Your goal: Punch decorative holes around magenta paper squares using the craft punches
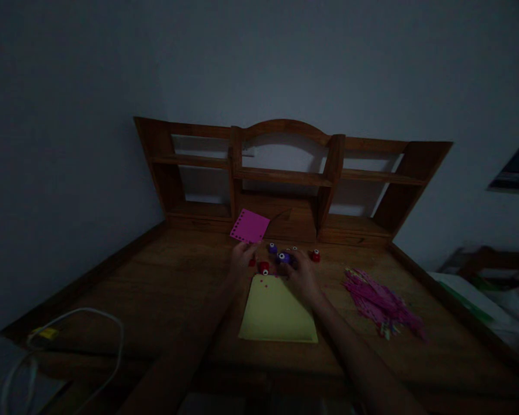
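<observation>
In L hand (241,257), pinched at lower edge & tilted up: pink sheet (251,226), w/ small holes along L & lower edges. In R hand (303,274), held btwn thumb & fingers: purple punch (283,257), w/ eye-like top. No contact btwn hands, just near each other. Too dim to tell if pressed or only held. For clean work, prob. best to feed paper in straight, match spacing of existing holes, keep sheet taut but unbent, press once & firmly, keep L fingertips clear of slot.

Btwn hands: red punch (264,267) at far edge of yellow pad (279,311); smaller purple punch (272,248) just beyond. Right of R hand: another red punch (315,255). On pad: pink dots (266,286); prob. handy as catch surface. Farther R on desk (177,276): pile of pink strips (380,302), best kept clear of R forearm. Far L: white cable (120,334). At back: wooden shelf unit (285,125).
</observation>
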The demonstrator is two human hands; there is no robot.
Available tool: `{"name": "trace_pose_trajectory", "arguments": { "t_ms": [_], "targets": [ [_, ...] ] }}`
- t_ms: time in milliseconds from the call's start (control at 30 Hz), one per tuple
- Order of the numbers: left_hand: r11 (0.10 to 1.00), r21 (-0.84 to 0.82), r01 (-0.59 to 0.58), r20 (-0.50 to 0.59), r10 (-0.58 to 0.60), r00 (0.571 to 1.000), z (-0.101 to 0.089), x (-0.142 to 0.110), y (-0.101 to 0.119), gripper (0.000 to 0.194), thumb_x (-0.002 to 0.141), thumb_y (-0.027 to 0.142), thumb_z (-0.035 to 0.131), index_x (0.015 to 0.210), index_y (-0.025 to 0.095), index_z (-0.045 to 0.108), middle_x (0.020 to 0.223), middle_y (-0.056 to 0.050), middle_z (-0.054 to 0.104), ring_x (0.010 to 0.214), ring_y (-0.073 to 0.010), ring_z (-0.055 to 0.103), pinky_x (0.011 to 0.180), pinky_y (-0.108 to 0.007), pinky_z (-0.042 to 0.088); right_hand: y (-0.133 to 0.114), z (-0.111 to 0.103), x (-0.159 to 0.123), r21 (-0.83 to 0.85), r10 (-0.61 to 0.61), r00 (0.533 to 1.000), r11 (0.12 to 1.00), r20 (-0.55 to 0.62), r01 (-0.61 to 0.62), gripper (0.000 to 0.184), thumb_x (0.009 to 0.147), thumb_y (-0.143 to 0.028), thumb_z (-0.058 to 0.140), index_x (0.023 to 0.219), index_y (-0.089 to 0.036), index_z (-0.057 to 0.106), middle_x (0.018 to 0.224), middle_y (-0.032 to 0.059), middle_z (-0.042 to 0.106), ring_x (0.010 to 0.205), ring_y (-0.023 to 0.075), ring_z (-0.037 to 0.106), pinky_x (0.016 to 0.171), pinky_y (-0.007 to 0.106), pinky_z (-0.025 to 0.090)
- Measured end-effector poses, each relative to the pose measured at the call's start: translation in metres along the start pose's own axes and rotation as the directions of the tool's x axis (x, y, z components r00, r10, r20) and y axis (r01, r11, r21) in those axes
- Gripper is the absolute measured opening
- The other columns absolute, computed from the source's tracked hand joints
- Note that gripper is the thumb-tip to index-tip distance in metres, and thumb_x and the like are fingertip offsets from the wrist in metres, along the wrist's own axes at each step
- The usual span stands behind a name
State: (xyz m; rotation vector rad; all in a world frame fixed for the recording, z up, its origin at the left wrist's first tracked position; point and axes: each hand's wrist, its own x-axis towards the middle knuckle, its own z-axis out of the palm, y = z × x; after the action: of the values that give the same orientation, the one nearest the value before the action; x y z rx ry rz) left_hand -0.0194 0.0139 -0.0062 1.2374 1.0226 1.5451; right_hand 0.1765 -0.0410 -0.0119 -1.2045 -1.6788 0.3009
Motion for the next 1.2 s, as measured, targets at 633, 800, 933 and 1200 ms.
{"name": "trace_pose_trajectory", "arguments": {
  "t_ms": [633, 800, 933, 1200],
  "targets": [
    [0.999, -0.036, 0.024, 0.017, -0.023, 1.0, 0.002, -0.003, 0.006, 0.033, 0.067, 0.044, 0.073, 0.062, 0.017, 0.055, 0.049, 0.003, 0.051, 0.043, -0.009, 0.046, 0.044, -0.022, 0.033, -0.008, -0.004, 0.002, 0.006, -0.024, 0.999, 1.0, -0.047, 0.025, 0.026, 0.077, -0.015, 0.059, 0.102, -0.021, 0.06, 0.101, 0.0064, 0.063, 0.092, 0.0229, 0.057, 0.082, 0.036, 0.045],
    [0.999, -0.042, 0.007, 0.008, -0.006, 1.0, 0.002, -0.003, 0.006, 0.032, 0.069, 0.041, 0.073, 0.06, 0.017, 0.055, 0.05, 0.003, 0.051, 0.044, -0.0084, 0.046, 0.045, -0.022, 0.033, -0.011, -0.005, 0.002, 0.013, -0.018, 0.999, 1.0, -0.034, 0.018, 0.026, 0.076, -0.014, 0.058, 0.101, -0.021, 0.06, 0.098, 0.0053, 0.063, 0.092, 0.023, 0.057, 0.081, 0.035, 0.045],
    [0.999, -0.04, 0.016, 0.005, -0.016, 1.0, 0.002, -0.004, 0.007, 0.03, 0.069, 0.041, 0.073, 0.063, 0.017, 0.057, 0.05, 0.003, 0.051, 0.043, -0.0081, 0.044, 0.043, -0.022, 0.031, -0.012, -0.006, 0.001, 0.018, -0.006, 0.999, 1.0, -0.044, 0.007, 0.024, 0.077, -0.014, 0.057, 0.1, -0.022, 0.06, 0.098, 0.0053, 0.063, 0.091, 0.023, 0.057, 0.079, 0.035, 0.045],
    [1.0, 0.023, 0.005, -0.002, -0.005, 1.0, 0.0, -0.001, 0.005, 0.036, 0.068, 0.044, 0.074, 0.056, 0.017, 0.055, 0.049, 0.002, 0.051, 0.043, -0.0082, 0.045, 0.044, -0.022, 0.033, -0.009, -0.005, 0.002, 0.03, 0.001, 0.999, 1.0, -0.05, 0.001, 0.028, 0.075, -0.012, 0.055, 0.101, -0.023, 0.059, 0.098, 0.0049, 0.063, 0.09, 0.0232, 0.057, 0.079, 0.035, 0.045]
  ]
}}
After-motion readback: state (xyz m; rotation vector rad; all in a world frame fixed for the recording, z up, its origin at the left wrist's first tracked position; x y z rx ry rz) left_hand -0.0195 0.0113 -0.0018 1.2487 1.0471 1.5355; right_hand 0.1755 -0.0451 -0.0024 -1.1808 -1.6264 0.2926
